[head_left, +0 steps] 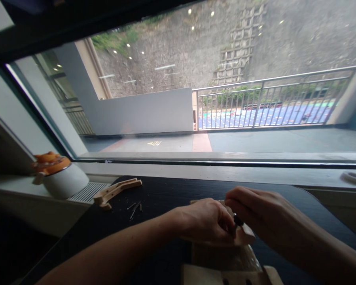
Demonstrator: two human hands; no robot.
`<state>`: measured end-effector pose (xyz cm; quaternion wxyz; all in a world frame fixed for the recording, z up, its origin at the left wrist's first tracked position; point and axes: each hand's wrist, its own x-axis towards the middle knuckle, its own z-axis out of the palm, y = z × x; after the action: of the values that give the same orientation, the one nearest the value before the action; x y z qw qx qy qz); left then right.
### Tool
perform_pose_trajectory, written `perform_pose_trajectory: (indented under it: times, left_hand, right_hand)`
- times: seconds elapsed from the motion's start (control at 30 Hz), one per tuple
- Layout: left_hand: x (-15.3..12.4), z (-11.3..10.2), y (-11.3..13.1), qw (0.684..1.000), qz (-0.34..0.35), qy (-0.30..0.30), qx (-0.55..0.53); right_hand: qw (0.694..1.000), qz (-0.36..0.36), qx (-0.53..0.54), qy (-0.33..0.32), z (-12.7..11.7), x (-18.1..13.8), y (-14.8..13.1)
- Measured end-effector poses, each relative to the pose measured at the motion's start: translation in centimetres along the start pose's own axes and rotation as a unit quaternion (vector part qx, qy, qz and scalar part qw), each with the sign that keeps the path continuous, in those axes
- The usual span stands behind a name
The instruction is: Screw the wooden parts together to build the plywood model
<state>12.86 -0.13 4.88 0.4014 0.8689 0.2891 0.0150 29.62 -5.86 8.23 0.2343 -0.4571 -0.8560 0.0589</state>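
My left hand [209, 221] bends over a pale wooden piece [247, 236] on the dark table, its fingers closed and pressed down on the wood. Close on the right is my right hand [255, 206], curled shut around something mostly hidden in the fist. A small black part [238, 220] shows below that fist, near the left fingertips; its kind is unclear. Nearer to me lies a wooden board [206, 275] with dark holes, partly cut off by the frame. Between the two wooden pieces is a pale, shiny surface [225, 257], perhaps plastic-wrapped.
Several loose screws [134, 209] lie on the black table [166, 194], left of my hands. Behind them rest joined wooden bars [117, 192]. A white jar with an orange lid [67, 180] stands on the left sill. A tape roll [353, 178] lies at right, below the large window.
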Motion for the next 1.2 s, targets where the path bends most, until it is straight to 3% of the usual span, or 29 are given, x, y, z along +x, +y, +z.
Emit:
perform_pose_trajectory:
  times: [0.2,0.57,0.8,1.07,1.2]
  left_hand:
    - [0.2,0.3,-0.4,1.000,0.011,0.008,-0.015]
    - [-0.1,0.0,0.3,0.999,0.043,0.021,0.020]
    - [0.0,0.0,0.4,0.999,0.021,0.014,0.036]
    - [-0.1,0.0,0.2,0.999,0.027,0.015,0.013]
    - [-0.1,0.2,0.1,0.999,0.019,0.015,0.024]
  right_hand:
    - [0.995,0.049,0.085,0.015,0.4,-0.3,-0.1]
    - [0.996,0.070,0.063,-0.001,0.3,-0.3,0.8]
    - [0.996,0.065,0.055,0.013,0.4,-0.2,0.9]
    - [0.998,0.061,-0.019,0.004,0.4,-0.5,1.0]
    - [0.998,0.053,0.022,0.014,0.1,-0.2,0.3]
